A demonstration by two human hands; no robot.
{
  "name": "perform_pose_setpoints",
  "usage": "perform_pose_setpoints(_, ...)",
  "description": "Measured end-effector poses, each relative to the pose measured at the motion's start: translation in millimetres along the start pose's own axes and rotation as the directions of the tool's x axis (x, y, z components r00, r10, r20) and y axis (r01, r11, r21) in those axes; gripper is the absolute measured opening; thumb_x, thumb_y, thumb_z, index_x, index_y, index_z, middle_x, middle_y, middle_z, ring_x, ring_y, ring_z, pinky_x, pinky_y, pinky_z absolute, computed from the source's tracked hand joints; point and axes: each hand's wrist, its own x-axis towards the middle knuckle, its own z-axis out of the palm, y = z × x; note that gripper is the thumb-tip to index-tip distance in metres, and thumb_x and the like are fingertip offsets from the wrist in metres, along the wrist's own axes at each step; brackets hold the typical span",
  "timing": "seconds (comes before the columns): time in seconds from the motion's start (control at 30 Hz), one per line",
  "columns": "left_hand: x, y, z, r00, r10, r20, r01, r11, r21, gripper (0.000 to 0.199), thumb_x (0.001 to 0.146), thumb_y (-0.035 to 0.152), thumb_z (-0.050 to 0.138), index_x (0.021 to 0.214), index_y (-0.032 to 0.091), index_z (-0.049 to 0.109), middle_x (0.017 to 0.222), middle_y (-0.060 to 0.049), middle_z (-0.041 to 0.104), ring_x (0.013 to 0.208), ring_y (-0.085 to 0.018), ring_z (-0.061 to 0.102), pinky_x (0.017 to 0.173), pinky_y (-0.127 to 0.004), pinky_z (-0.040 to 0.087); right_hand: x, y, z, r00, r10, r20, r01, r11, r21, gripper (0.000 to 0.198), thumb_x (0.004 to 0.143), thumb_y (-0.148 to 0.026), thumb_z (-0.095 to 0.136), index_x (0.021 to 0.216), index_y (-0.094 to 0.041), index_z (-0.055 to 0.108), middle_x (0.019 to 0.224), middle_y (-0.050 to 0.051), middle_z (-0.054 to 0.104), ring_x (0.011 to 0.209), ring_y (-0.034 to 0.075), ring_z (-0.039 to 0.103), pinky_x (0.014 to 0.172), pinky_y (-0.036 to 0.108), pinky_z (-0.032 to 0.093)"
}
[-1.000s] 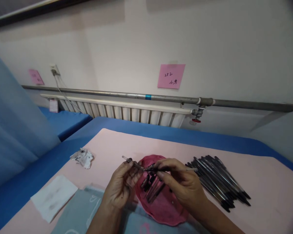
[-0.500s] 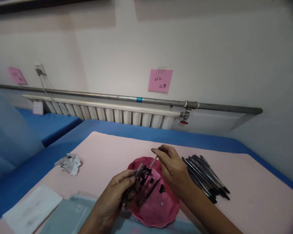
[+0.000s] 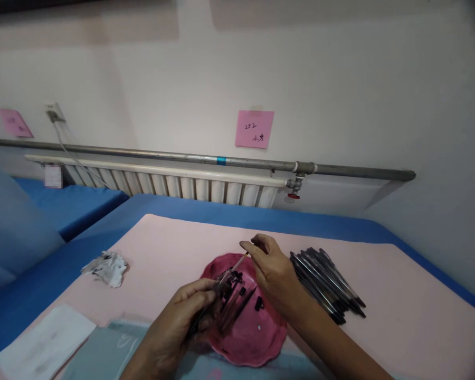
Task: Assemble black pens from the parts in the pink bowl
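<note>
My left hand [image 3: 184,311] is closed around a clear pen barrel [image 3: 223,276] at the near left side of a pink scalloped bowl [image 3: 255,345]. Between the fingertips of my right hand [image 3: 275,272] is a thin pen refill [image 3: 239,260]. The refill's lower end meets the barrel's open end; how deep it sits inside I cannot tell. In the bowl lie loose pen barrels [image 3: 237,309] and small black caps [image 3: 258,303]. My left fingers hide part of the bowl's contents.
A pile of black pens [image 3: 326,285] lies right of the bowl. Crumpled paper [image 3: 108,268], a stained white sheet [image 3: 43,340] and a grey-green plastic sheet [image 3: 103,351] are on the left. Behind the blue-edged table stand a radiator [image 3: 188,186] and a pipe [image 3: 257,163].
The refill and the barrel have come together at their ends; before, they were apart. The view has shifted slightly, so everything appears a little further left.
</note>
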Motion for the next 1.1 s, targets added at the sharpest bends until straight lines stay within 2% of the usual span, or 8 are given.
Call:
perform_pose_setpoints(0.23, 1, 0, -1, 1.000, 0.004, 0.028, -0.004, 1.000, -0.011, 0.018, 0.073, 0.024, 0.062, 0.087, 0.014, 0.063, 0.053, 0.007, 0.040, 0.038, -0.002, 0.026, 0.036, -0.016, 0.012, -1, 0, 1, 0.999, 0.037, 0.014, -0.037, 0.999, 0.024, 0.039, 0.082, -0.004, 0.038, 0.111, -0.019, 0.061, 0.106, 0.011, 0.054, 0.094, 0.020, 0.057, 0.083, 0.035, 0.051)
perform_pose_setpoints(0.53, 0, 0, -2, 1.000, -0.003, 0.031, 0.004, 1.000, -0.018, 0.019, 0.074, 0.024, 0.061, 0.089, 0.013, 0.062, 0.055, 0.006, 0.043, 0.039, -0.002, 0.025, 0.037, -0.016, 0.011, -2, -1, 0, 0.998, 0.000, 0.066, 0.003, 0.999, -0.042, 0.040, 0.082, -0.002, 0.039, 0.114, -0.014, 0.059, 0.107, 0.013, 0.051, 0.096, 0.021, 0.054, 0.085, 0.033, 0.050)
perform_pose_setpoints(0.73, 0, 2, 1, 0.999, -0.047, -0.012, 0.047, 0.999, 0.000, 0.018, 0.070, 0.024, 0.064, 0.084, 0.014, 0.062, 0.052, 0.007, 0.041, 0.039, -0.002, 0.026, 0.037, -0.016, 0.011, 1, -1, -7, 0.999, -0.024, 0.029, 0.026, 0.998, -0.052, 0.040, 0.083, -0.006, 0.040, 0.114, -0.019, 0.060, 0.111, 0.013, 0.054, 0.098, 0.024, 0.053, 0.084, 0.039, 0.049)
perform_pose_setpoints(0.83, 1, -2, 2, 0.997, -0.060, -0.057, 0.059, 0.998, -0.005, 0.018, 0.069, 0.024, 0.066, 0.083, 0.015, 0.061, 0.054, 0.006, 0.042, 0.040, -0.002, 0.030, 0.037, -0.015, 0.012, 0, -10, -7, 0.996, -0.070, 0.058, 0.072, 0.997, -0.037, 0.035, 0.085, -0.011, 0.042, 0.113, -0.016, 0.061, 0.110, 0.016, 0.056, 0.099, 0.025, 0.054, 0.084, 0.041, 0.049)
perform_pose_setpoints(0.97, 5, -3, 2, 0.997, -0.025, -0.076, 0.021, 0.999, -0.049, 0.018, 0.068, 0.025, 0.069, 0.080, 0.015, 0.060, 0.055, 0.006, 0.044, 0.040, -0.002, 0.032, 0.036, -0.015, 0.014, -3, -24, -5, 0.974, -0.188, 0.125, 0.175, 0.978, 0.109, 0.040, 0.086, -0.008, 0.035, 0.119, -0.014, 0.056, 0.106, 0.014, 0.059, 0.098, 0.021, 0.058, 0.082, 0.035, 0.051)
perform_pose_setpoints(1.03, 6, -2, 2, 0.997, 0.007, -0.071, -0.014, 0.996, -0.093, 0.020, 0.067, 0.026, 0.071, 0.080, 0.015, 0.061, 0.057, 0.005, 0.047, 0.040, -0.002, 0.033, 0.035, -0.014, 0.015, -3, -25, -6, 0.983, -0.169, 0.070, 0.156, 0.973, 0.169, 0.042, 0.086, -0.006, 0.034, 0.122, -0.017, 0.052, 0.112, 0.012, 0.058, 0.104, 0.019, 0.057, 0.087, 0.032, 0.050)
perform_pose_setpoints(1.1, 7, 2, 1, 0.995, 0.040, -0.088, -0.052, 0.988, -0.144, 0.024, 0.068, 0.027, 0.072, 0.086, 0.015, 0.062, 0.060, 0.004, 0.052, 0.041, -0.002, 0.036, 0.035, -0.013, 0.018, 0, -20, -11, 0.998, -0.066, -0.019, 0.068, 0.982, 0.179, 0.038, 0.087, -0.009, 0.037, 0.121, -0.019, 0.052, 0.115, 0.011, 0.057, 0.107, 0.018, 0.055, 0.091, 0.032, 0.047)
